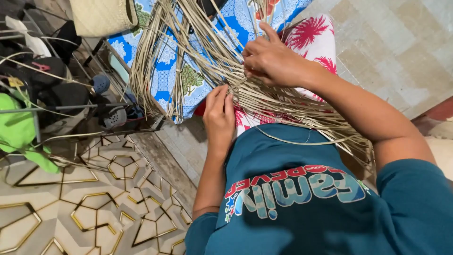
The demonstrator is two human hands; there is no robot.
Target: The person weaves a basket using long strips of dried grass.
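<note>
a: item, far left: green cloth (16,130) beside a metal rack (71,107), a grey sandal (113,115) under it, patterned floor (94,208) below.

b: item, upper middle: we log a sheaf of dried straw strips (188,47), fanned over our lap on a blue printed cloth (165,61).

a: left hand (219,113)?

b: fingers together, pressed flat on the strips where they cross.

a: right hand (271,59)?

b: just above, fingers curled, pinching a few strips. tiled floor (401,42) at right.
</note>
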